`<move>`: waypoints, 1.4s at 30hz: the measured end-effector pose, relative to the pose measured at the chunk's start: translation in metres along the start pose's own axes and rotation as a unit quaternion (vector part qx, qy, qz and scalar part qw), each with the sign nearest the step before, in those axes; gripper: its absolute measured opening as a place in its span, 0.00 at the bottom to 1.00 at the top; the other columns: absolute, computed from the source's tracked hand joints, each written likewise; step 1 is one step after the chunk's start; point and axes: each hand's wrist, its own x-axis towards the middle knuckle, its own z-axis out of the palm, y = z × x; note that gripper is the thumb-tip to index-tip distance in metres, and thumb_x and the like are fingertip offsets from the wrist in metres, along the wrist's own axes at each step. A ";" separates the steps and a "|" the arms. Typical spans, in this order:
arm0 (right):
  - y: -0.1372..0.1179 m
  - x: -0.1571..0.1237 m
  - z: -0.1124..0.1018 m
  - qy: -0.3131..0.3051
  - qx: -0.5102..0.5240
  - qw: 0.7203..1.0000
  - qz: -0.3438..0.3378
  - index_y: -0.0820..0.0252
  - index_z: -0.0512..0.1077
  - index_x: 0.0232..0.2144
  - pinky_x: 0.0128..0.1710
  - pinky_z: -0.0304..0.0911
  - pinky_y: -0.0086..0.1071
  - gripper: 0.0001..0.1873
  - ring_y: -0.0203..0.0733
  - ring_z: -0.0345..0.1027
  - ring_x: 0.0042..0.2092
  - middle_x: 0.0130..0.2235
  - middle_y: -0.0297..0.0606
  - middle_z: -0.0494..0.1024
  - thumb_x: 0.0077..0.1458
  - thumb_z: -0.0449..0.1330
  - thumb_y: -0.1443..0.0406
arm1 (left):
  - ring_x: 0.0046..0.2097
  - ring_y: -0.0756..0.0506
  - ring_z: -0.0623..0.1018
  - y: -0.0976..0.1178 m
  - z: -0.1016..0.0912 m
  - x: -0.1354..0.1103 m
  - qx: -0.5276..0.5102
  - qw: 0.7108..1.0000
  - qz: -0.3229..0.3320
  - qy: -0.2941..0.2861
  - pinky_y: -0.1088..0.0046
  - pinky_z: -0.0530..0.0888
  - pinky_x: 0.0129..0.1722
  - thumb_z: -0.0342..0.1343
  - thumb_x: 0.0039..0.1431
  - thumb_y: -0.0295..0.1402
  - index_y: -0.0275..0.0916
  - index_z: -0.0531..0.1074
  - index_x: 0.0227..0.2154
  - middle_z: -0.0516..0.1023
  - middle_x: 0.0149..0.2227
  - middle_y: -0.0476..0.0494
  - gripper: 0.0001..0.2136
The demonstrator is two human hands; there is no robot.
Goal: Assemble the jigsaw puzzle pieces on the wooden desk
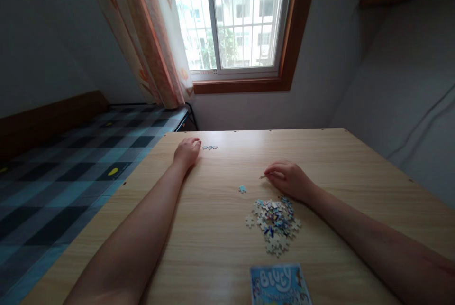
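Observation:
At the far left of the tabletop my left hand (188, 151) rests with loosely bent fingers, right beside the left end of a short strip of joined puzzle pieces (210, 147). I see nothing held in it. My right hand (284, 177) hovers low over the table right of centre, thumb and forefinger pinching a puzzle piece (262, 177) seen nearly edge-on. A single light-blue puzzle piece (242, 189) lies to the left below it. Nearer to me is a heap of loose puzzle pieces (275, 219), some face up and some showing pale backs.
A blue puzzle box (280, 286) marked "Bluey" lies at the near edge of view. The wooden table (206, 248) borders a bed with a checked cover (88, 153) on the left. A curtain (149, 34) hangs by the barred window (245, 20) behind.

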 end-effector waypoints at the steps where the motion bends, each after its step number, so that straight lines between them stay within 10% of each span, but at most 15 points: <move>1: 0.000 0.000 -0.001 0.000 -0.004 1.000 -0.003 0.56 0.79 0.33 0.42 0.67 0.38 0.06 0.45 0.74 0.39 0.35 0.41 0.82 0.59 0.61 0.67 | 0.56 0.37 0.74 0.001 0.000 0.000 0.000 1.000 -0.001 -0.001 0.63 0.67 0.60 0.46 0.64 0.39 0.34 0.77 0.49 0.78 0.53 0.35 0.20; 19: -0.042 0.003 -0.009 -0.185 -0.003 0.975 -0.126 0.49 0.82 0.41 0.46 0.60 0.39 0.17 0.42 0.69 0.40 0.37 0.36 0.80 0.52 0.62 0.73 | 0.56 0.38 0.74 0.004 -0.003 0.001 0.012 1.000 0.002 -0.010 0.63 0.67 0.60 0.45 0.63 0.39 0.34 0.78 0.48 0.78 0.52 0.35 0.21; 37: -0.048 0.005 -0.008 -0.204 -0.047 0.975 -0.076 0.53 0.80 0.33 0.43 0.61 0.37 0.03 0.42 0.70 0.37 0.31 0.35 0.80 0.55 0.66 0.64 | 0.56 0.38 0.74 0.003 -0.002 0.001 0.017 1.000 0.005 -0.017 0.64 0.67 0.60 0.45 0.63 0.38 0.35 0.78 0.47 0.79 0.52 0.36 0.20; 42: -0.045 0.006 -0.007 -0.205 0.105 0.972 0.053 0.58 0.80 0.31 0.34 0.63 0.31 0.04 0.38 0.69 0.32 0.29 0.35 0.79 0.54 0.65 0.64 | 0.55 0.38 0.74 0.004 -0.002 0.001 0.016 1.000 0.006 -0.017 0.64 0.68 0.59 0.45 0.63 0.38 0.35 0.78 0.47 0.79 0.51 0.35 0.20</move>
